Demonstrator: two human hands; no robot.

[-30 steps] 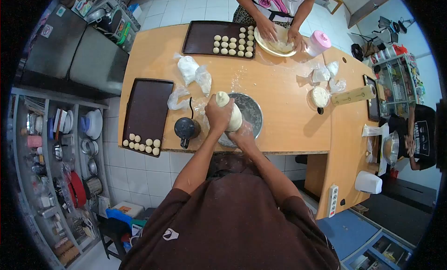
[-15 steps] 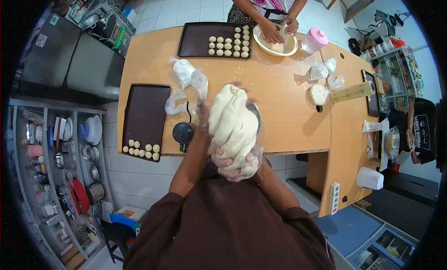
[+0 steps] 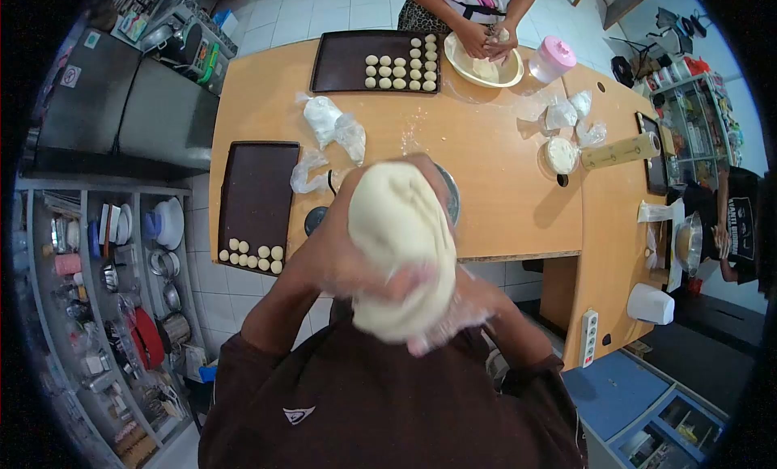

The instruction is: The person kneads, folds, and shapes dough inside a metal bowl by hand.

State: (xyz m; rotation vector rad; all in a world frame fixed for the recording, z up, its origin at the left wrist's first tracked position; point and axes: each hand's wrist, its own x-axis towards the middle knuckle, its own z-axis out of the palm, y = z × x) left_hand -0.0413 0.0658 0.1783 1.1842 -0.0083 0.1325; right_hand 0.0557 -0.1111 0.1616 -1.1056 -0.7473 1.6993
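Observation:
A large lump of pale dough (image 3: 396, 234) is lifted high in front of my chest, close to the camera. My left hand (image 3: 344, 254) presses round its left side and front, its fingers blurred by motion. Under the lower right side of the dough is my right hand (image 3: 461, 311), dusted with flour and also wrapped on it. Behind the dough, the rim of a metal bowl (image 3: 451, 195) shows on the table. Most of the bowl is hidden. A black round device (image 3: 316, 219) stands left of my left arm, partly covered.
Dark trays with dough balls lie at the left (image 3: 257, 186) and the back (image 3: 348, 52). Flour bags (image 3: 324, 119) sit between them. Across the table a person works dough in a yellow bowl (image 3: 506, 76). Another person (image 3: 736, 226) is at the far right.
The dough has risen from above the metal bowl to near the camera, held between both hands. The person opposite has lifted their hands from the yellow bowl and brought them together.

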